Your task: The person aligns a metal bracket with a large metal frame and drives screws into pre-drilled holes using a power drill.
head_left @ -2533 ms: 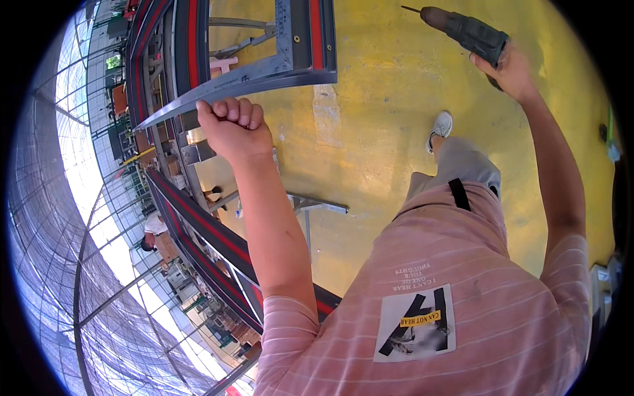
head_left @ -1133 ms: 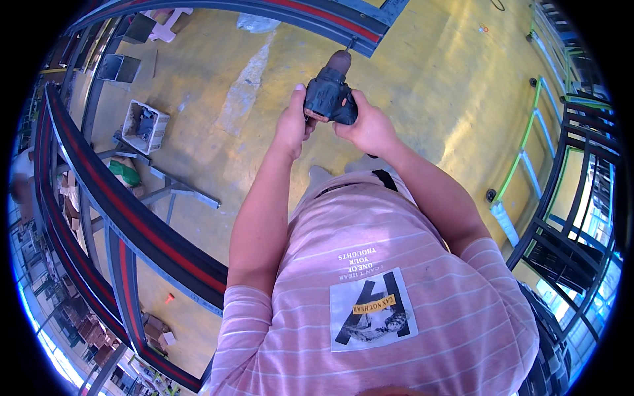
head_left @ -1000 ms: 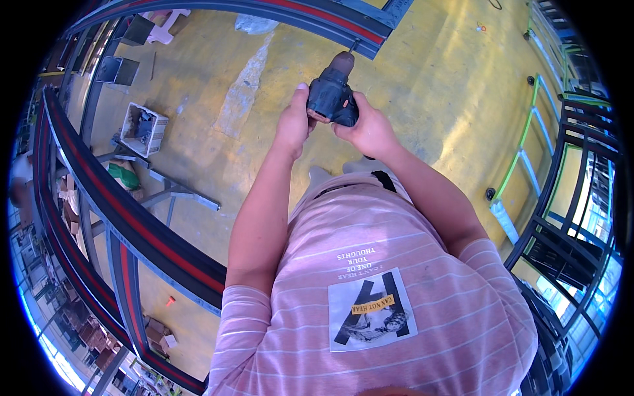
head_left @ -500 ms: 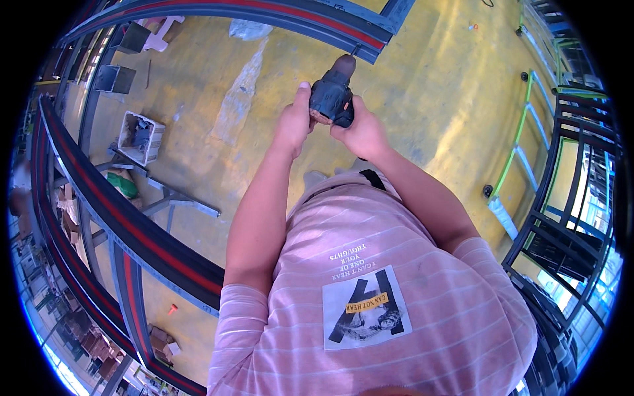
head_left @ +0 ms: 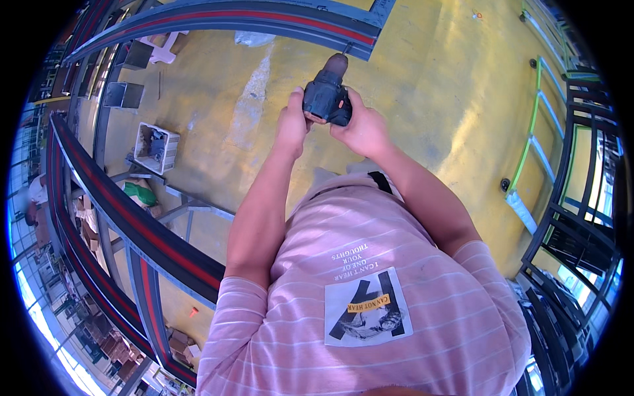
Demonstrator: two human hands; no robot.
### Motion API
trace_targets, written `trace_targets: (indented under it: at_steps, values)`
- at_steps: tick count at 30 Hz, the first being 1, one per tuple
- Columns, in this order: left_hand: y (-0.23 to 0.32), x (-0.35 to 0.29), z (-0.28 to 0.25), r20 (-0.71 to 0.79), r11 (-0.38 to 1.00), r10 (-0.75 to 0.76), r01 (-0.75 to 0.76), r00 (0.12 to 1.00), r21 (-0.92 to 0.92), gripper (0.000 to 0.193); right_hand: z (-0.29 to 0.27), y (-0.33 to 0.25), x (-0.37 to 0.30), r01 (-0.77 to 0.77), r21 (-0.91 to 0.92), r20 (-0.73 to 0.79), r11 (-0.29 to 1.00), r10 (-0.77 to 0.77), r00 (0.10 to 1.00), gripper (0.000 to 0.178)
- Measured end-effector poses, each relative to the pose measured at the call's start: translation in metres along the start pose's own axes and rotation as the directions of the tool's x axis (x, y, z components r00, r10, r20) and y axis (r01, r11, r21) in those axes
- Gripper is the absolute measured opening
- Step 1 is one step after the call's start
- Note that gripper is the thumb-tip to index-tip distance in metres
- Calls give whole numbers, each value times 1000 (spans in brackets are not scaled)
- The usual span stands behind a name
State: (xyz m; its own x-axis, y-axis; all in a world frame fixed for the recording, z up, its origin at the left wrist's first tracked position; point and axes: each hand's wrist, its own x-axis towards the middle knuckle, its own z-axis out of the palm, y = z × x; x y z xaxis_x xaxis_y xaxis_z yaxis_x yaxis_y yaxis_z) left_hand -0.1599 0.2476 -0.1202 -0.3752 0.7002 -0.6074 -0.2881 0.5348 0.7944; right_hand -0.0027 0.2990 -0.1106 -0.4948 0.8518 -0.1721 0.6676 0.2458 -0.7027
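A dark cordless drill point(head_left: 323, 92) is held out in front of me in both hands. My left hand point(head_left: 292, 123) is closed against its left side, thumb along the body. On the other side my right hand point(head_left: 362, 125) wraps round the part by the handle; most of those fingers are hidden. The thin bit point(head_left: 347, 48) points away from me and meets the end of a dark frame bar point(head_left: 284, 26) with a red stripe. Whether the tip has entered the bar I cannot tell.
Another red-striped frame point(head_left: 132, 204) runs along my left. Beyond it on the yellow floor stand a white crate point(head_left: 157, 149) with dark pieces and a square metal box point(head_left: 123, 95). A wheeled rack with green and blue bars point(head_left: 538, 129) stands at the right.
In the picture the drill and both hands have shifted slightly left, still together. The surroundings have shifted too, with the left frame and right rack now further right. The grip looks the same.
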Motion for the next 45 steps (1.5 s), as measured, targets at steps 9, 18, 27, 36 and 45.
trace_targets:
  at_steps: [9,18,27,36,45]
  values:
    - [-33,20,-14,144,932,-199,233,969,-278,43,-55,-42,-23,1,-282,195,960,57,979,77]
    - [-97,15,-26,39,745,-51,64,998,-664,18,-42,-4,-33,148,183,468,972,-219,856,70]
    - [-130,-91,-35,-329,417,-1,-298,944,-859,30,-58,-13,-19,306,427,676,851,-526,517,55]
    - [-162,-241,60,-721,76,-58,-717,690,-693,26,-23,-4,-21,35,566,824,824,-563,-72,73]
    - [-161,-323,96,-754,680,-230,-453,615,-577,27,-18,-31,-23,209,701,699,682,-599,-390,61]
